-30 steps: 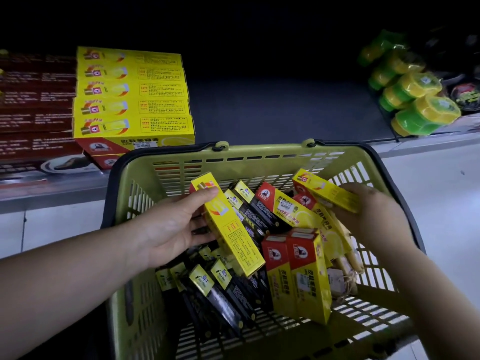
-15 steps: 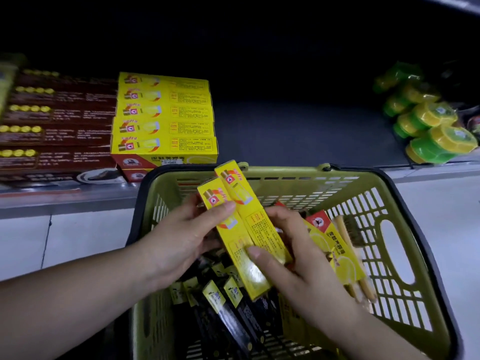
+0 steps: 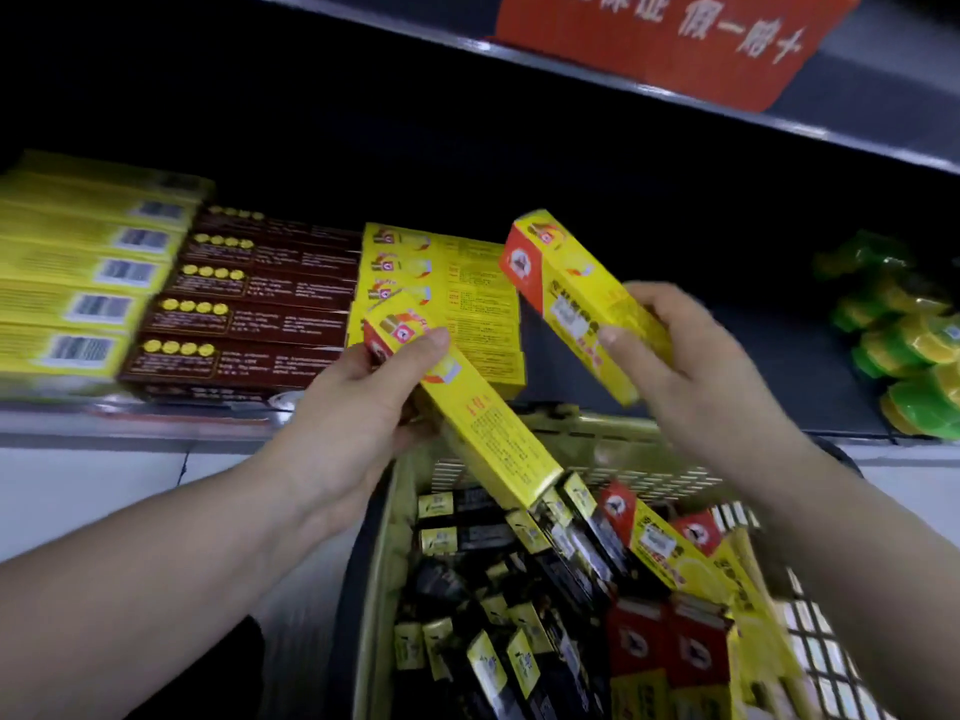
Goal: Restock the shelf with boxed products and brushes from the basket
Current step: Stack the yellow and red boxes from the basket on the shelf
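Observation:
My left hand (image 3: 358, 407) grips a long yellow box (image 3: 483, 433) with a red end, tilted over the far rim of the green basket (image 3: 613, 449). My right hand (image 3: 691, 376) holds a second yellow box (image 3: 576, 298) of the same kind, raised in front of the dark shelf (image 3: 675, 356). A stack of matching yellow boxes (image 3: 467, 283) lies on the shelf just behind both hands. In the basket lie several black boxes (image 3: 519, 615) with yellow ends and more yellow and red boxes (image 3: 670, 558). I cannot make out a brush.
Dark brown boxes (image 3: 249, 314) and another yellow stack (image 3: 78, 283) fill the shelf's left. Green and yellow round packs (image 3: 909, 366) sit at the right. An upper shelf edge with a red sign (image 3: 675, 39) hangs overhead. White floor tiles (image 3: 104, 496) lie below the shelf.
Both hands have lifted out of the basket toward the shelf. The two boxes held together before are now apart, one in each hand. My view has tilted up.

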{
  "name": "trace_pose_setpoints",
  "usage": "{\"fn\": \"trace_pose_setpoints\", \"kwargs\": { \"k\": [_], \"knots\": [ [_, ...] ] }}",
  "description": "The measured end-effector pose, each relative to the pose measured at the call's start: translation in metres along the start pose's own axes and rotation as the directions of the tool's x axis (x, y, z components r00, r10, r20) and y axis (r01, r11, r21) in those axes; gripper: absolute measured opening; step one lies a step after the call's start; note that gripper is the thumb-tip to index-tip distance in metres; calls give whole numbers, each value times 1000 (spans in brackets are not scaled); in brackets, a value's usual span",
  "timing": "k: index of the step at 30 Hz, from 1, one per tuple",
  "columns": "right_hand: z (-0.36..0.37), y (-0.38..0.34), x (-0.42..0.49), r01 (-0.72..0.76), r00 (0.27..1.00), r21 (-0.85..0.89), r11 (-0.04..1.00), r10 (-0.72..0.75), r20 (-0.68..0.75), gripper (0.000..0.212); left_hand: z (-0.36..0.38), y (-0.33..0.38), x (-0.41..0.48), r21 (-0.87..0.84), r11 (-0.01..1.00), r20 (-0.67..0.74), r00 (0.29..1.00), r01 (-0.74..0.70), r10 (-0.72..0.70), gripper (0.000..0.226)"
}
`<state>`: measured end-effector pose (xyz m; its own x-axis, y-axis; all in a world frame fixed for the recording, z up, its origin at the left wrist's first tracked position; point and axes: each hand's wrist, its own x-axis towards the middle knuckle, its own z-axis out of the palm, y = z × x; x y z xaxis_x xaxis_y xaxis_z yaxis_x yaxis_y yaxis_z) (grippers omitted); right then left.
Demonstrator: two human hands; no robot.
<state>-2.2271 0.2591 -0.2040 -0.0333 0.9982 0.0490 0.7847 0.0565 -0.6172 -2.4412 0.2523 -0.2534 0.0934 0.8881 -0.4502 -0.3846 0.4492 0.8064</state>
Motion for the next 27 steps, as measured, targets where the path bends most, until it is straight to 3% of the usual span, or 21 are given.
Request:
{"fn": "trace_pose_setpoints", "kwargs": {
  "k": [4, 7, 12, 15, 21, 24, 25, 27],
  "knots": [
    [15, -6, 87, 71, 996, -239, 968, -82, -36, 43, -12, 12, 9, -56, 998, -73, 997, -13, 8, 50],
    [35, -14, 140, 97, 994, -361, 927, -71, 85, 47, -15, 13, 12, -58, 998, -100, 995, -3, -3, 38],
    [73, -13, 181, 140, 904, -197, 970, -44, 426, 46, -17, 9, 14, 22, 1000, -82, 997, 8, -6, 55],
    [87, -5, 191, 52, 872, -143, 988, 25, 489, 43, -18, 6, 13, 15, 1000, -48, 999, 11, -10, 50],
    [99, 5, 189, -30, 868, -132, 991, 91, 489, 46, -19, 8, 13, -5, 1000, -52, 999, 16, -16, 46],
    [95, -4, 180, 51, 893, -352, 935, 115, 435, 51, -19, 7, 13, -33, 999, -68, 997, 23, -26, 46],
    [91, -12, 172, 86, 916, -405, 910, 87, 391, 52, -19, 8, 13, -59, 998, -71, 997, 26, -30, 45],
    [83, -29, 149, 156, 953, -328, 932, -55, 297, 46, -20, 10, 12, -131, 991, -60, 998, 22, -30, 41]
  ]
}}
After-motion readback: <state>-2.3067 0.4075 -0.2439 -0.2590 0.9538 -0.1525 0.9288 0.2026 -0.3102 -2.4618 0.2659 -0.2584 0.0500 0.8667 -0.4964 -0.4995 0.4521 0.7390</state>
